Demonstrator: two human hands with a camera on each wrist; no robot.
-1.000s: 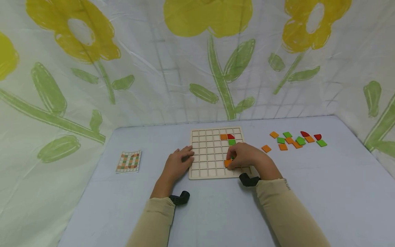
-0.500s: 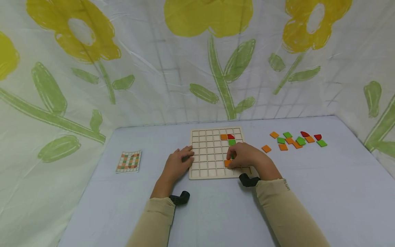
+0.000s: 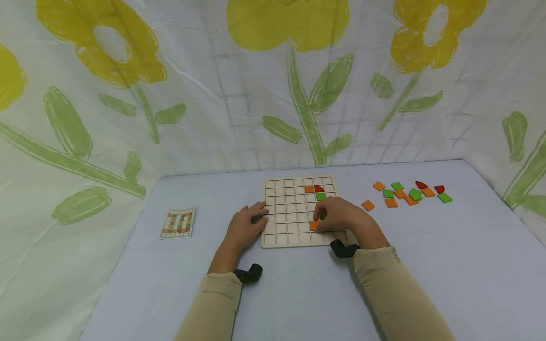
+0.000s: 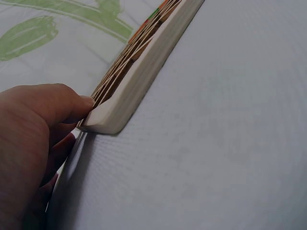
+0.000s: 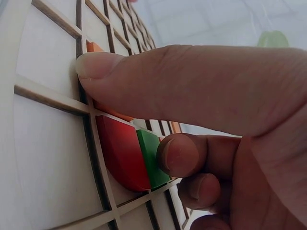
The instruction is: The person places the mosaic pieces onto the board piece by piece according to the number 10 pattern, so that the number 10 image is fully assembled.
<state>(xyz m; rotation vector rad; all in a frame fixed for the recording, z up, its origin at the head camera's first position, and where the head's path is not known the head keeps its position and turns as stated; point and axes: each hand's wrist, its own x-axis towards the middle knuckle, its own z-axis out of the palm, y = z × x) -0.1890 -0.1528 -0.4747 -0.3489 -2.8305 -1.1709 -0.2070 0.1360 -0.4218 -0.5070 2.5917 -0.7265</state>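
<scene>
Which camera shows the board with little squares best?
The head view: it shows most of the board, with the right hand covering part of it. The left wrist view shows just its edge and a corner beside the left hand. The right wrist view shows some squares close up, partly hidden by fingers.

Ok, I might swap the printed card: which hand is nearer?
Left. The left hand is right of the printed card, touching the board; the right hand is farther right, over the board's right side.

Beige sleeves (image 3: 396,291), black wrist cameras (image 3: 255,272)
</scene>
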